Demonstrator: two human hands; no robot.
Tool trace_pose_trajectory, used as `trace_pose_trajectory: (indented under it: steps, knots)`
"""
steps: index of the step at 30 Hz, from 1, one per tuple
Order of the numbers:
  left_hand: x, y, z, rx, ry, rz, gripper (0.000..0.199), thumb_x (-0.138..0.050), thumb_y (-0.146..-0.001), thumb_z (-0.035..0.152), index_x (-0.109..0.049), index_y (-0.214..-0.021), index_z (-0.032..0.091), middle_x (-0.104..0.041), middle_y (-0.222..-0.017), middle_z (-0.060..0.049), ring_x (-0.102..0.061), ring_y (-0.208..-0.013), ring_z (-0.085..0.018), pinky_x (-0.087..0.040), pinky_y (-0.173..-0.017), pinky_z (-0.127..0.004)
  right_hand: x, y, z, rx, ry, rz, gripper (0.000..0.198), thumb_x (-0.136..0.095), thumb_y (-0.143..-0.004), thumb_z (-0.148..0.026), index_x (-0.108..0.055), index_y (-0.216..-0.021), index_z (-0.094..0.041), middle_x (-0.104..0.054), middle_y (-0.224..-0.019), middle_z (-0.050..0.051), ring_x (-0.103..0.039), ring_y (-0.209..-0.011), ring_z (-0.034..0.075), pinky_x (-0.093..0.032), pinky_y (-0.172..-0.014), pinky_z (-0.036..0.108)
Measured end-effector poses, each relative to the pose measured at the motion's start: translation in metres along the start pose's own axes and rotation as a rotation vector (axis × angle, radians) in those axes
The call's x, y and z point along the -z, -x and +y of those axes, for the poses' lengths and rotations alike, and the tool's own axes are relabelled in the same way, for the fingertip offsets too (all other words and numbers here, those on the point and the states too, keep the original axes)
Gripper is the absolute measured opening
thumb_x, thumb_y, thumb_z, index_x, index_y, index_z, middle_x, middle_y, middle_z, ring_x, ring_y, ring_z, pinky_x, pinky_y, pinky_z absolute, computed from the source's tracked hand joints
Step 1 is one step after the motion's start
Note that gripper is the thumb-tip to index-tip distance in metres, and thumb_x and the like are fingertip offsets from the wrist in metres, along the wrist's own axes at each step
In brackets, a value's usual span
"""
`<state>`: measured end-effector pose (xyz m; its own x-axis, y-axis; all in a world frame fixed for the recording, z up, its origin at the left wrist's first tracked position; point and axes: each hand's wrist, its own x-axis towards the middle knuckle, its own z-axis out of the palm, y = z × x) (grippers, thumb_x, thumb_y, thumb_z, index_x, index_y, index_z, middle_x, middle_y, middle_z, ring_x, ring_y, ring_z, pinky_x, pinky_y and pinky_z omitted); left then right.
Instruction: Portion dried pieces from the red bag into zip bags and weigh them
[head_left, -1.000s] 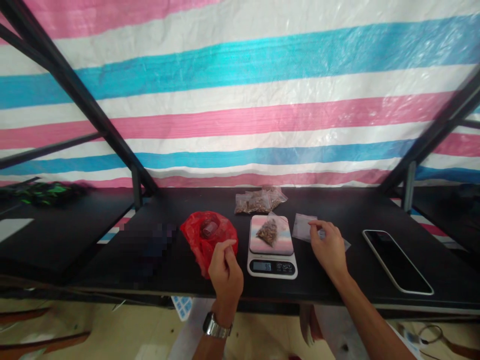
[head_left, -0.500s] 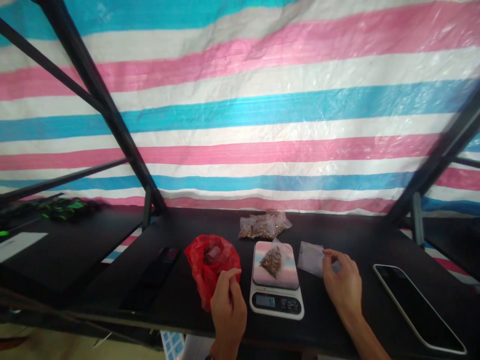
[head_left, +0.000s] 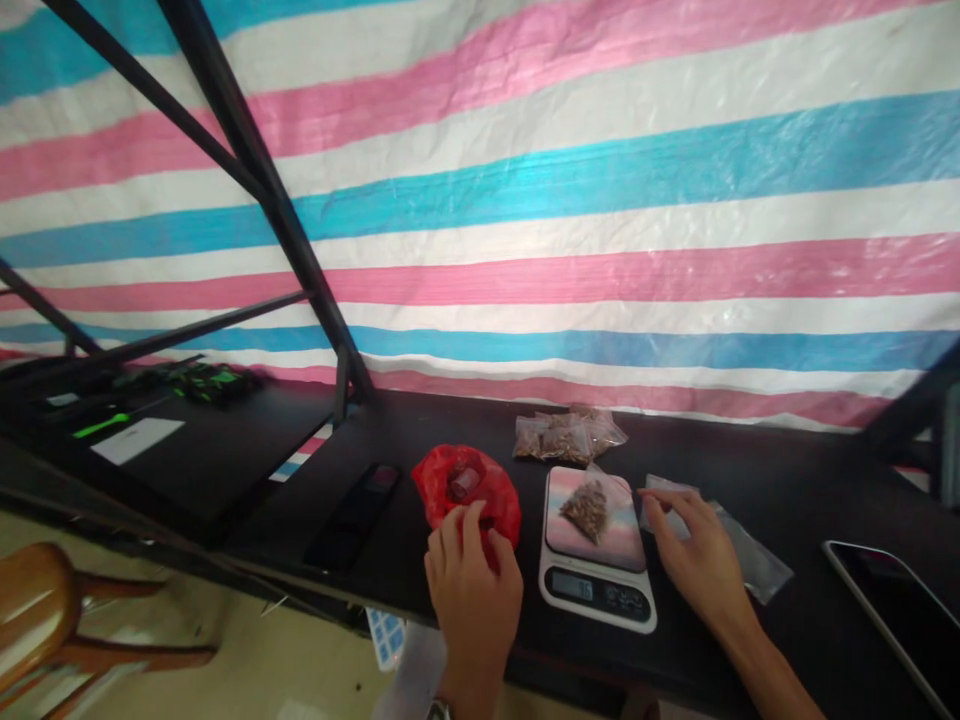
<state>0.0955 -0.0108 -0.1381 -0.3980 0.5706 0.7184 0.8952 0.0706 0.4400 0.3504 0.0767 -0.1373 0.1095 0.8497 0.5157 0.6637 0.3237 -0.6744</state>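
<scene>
My left hand (head_left: pixel 476 585) is over the near side of a crumpled red plastic bag (head_left: pixel 435 475), its fingers curved and apart. Inside the bag's mouth sits a small clear reddish container or packet (head_left: pixel 465 483); the rest of the contents is hidden. To the right, a white digital scale (head_left: pixel 551 590) carries a small zip bag of brown dried bits (head_left: pixel 586 510). My right hand (head_left: pixel 697 555) hovers by the scale's right edge, fingers stretched out and seemingly holding nothing. Beneath and beside it lie flat clear zip bags (head_left: pixel 754 558).
Several filled zip bags (head_left: pixel 566 437) lie behind the scale. A phone (head_left: pixel 892 610) is at the right, a dark phone-like object (head_left: pixel 367 495) at the left. Black metal struts (head_left: pixel 289 230) rise before a striped tarp (head_left: pixel 600 220). A wooden stool (head_left: pixel 37 610) stands lower left.
The view has swung left, so things sit further right. My left hand's fingers have spread from a pinch over the red bag. My right hand has come closer to the scale.
</scene>
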Motion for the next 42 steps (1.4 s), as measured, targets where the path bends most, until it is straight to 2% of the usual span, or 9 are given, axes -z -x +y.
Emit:
trace_pose_trajectory:
  steps: [3,9,14,18,23,25,28,35,42]
  knots:
    - [-0.005,0.002,-0.007,0.017,-0.203,-0.108,0.031,-0.062,-0.093,0.019,-0.073,-0.121,0.016,-0.074,-0.121,-0.017,-0.060,-0.110,-0.038,-0.044,-0.090,-0.050,-0.005,-0.003,-0.005,-0.004,-0.027,-0.037,0.040,-0.058,-0.088,-0.057,-0.080,-0.090,-0.025,-0.072,-0.089,0.009,-0.069,-0.090,0.030,-0.053,-0.092,0.049]
    - [-0.007,0.005,-0.008,-0.041,-0.102,-0.127,0.023,-0.062,-0.094,0.014,-0.077,-0.107,0.024,-0.079,-0.100,-0.009,-0.058,-0.107,-0.035,-0.039,-0.093,-0.050,-0.005,-0.007,-0.007,-0.016,-0.089,-0.032,0.037,-0.062,-0.084,-0.060,-0.075,-0.080,-0.025,-0.073,-0.088,0.009,-0.068,-0.088,0.029,-0.053,-0.085,0.045]
    - [-0.005,-0.003,-0.009,0.068,-0.271,-0.116,0.037,-0.060,-0.095,0.020,-0.070,-0.131,0.015,-0.072,-0.127,-0.018,-0.056,-0.118,-0.040,-0.040,-0.095,-0.054,-0.003,-0.004,-0.016,-0.012,-0.123,-0.016,0.036,-0.063,-0.084,-0.059,-0.074,-0.080,-0.025,-0.068,-0.079,0.006,-0.056,-0.069,0.023,-0.051,-0.071,0.039]
    - [-0.004,-0.008,-0.014,0.091,-0.335,-0.166,0.036,-0.056,-0.099,0.018,-0.069,-0.133,0.015,-0.076,-0.111,-0.014,-0.058,-0.112,-0.038,-0.042,-0.091,-0.052,0.000,-0.001,-0.025,-0.060,-0.157,-0.019,0.040,-0.061,-0.086,-0.061,-0.073,-0.081,-0.024,-0.062,-0.070,0.003,-0.055,-0.065,0.021,-0.050,-0.068,0.037]
    - [-0.001,-0.009,-0.007,-0.098,-0.102,0.074,0.021,-0.060,-0.101,0.019,-0.071,-0.119,0.019,-0.077,-0.111,-0.011,-0.061,-0.110,-0.032,-0.042,-0.098,-0.050,0.003,0.001,-0.030,-0.157,-0.240,-0.012,0.046,-0.062,-0.087,-0.068,-0.072,-0.085,-0.022,-0.068,-0.075,0.005,-0.061,-0.069,0.022,-0.052,-0.068,0.036]
    - [-0.002,-0.005,-0.001,-0.260,0.091,0.010,0.020,-0.059,-0.102,0.016,-0.069,-0.119,0.020,-0.077,-0.107,-0.009,-0.065,-0.106,-0.027,-0.045,-0.099,-0.044,0.004,0.002,-0.032,-0.187,-0.320,-0.016,0.048,-0.063,-0.087,-0.070,-0.070,-0.085,-0.023,-0.069,-0.075,0.005,-0.063,-0.070,0.022,-0.054,-0.068,0.035]
    - [-0.007,0.005,0.008,-0.402,0.287,-0.218,0.027,-0.052,-0.104,0.012,-0.067,-0.124,0.022,-0.077,-0.107,-0.005,-0.068,-0.103,-0.022,-0.050,-0.097,-0.038,0.003,0.004,-0.037,-0.243,-0.414,-0.029,0.050,-0.066,-0.086,-0.073,-0.067,-0.086,-0.023,-0.067,-0.071,0.004,-0.063,-0.065,0.021,-0.056,-0.063,0.033]
    - [-0.005,0.013,0.007,-0.318,0.445,-0.327,0.031,-0.052,-0.103,0.009,-0.064,-0.129,0.022,-0.075,-0.115,-0.006,-0.066,-0.112,-0.021,-0.054,-0.104,-0.038,-0.008,0.009,-0.049,-0.290,-0.581,-0.038,0.053,-0.079,-0.077,-0.073,-0.067,-0.095,-0.025,-0.075,-0.086,0.007,-0.071,-0.076,0.023,-0.061,-0.066,0.035]
    - [0.008,0.012,0.000,-0.184,0.457,-0.074,0.032,-0.050,-0.103,0.013,-0.065,-0.130,0.022,-0.068,-0.122,-0.011,-0.063,-0.119,-0.022,-0.052,-0.106,-0.039,0.000,0.007,-0.077,-0.316,-0.683,-0.066,0.044,-0.088,-0.074,-0.059,-0.069,-0.094,-0.024,-0.077,-0.083,0.005,-0.070,-0.067,0.020,-0.061,-0.065,0.034]
